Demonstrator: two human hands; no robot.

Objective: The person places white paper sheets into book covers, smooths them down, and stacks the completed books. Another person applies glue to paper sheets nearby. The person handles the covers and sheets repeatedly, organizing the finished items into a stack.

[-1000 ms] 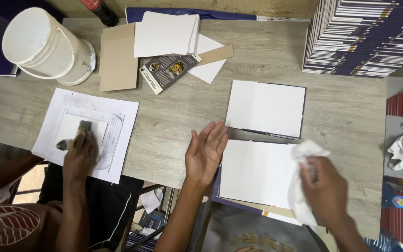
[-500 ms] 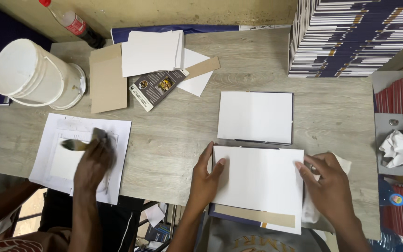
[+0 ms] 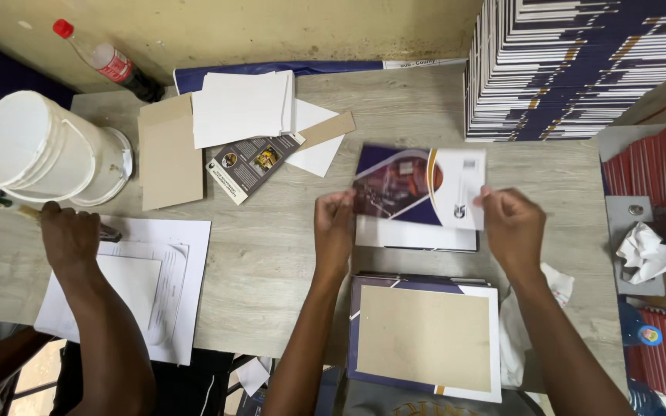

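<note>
My left hand [image 3: 335,231] and my right hand [image 3: 512,225] each pinch one side edge of a printed purple-and-white cover [image 3: 418,189], holding it over the wooden table [image 3: 271,254]. Under the cover lies a white board [image 3: 414,236]. Nearer to me, between my forearms, another cover lies face down with a brown cardboard panel [image 3: 425,337] on it. A crumpled white cloth [image 3: 522,327] rests beneath my right forearm.
A co-worker's hand [image 3: 71,235] at the left grips a brush beside a white bucket [image 3: 40,150], above white sheets [image 3: 144,281]. Cardboard [image 3: 167,154], white boards [image 3: 242,106] and a plastic bottle [image 3: 109,63] lie at the back. Tall stacks of covers [image 3: 580,65] stand at the back right.
My hands left the white sheet at the front and now hold up a printed cover farther back. The front piece now shows brown cardboard. The co-worker's hand moved from the paper toward the bucket.
</note>
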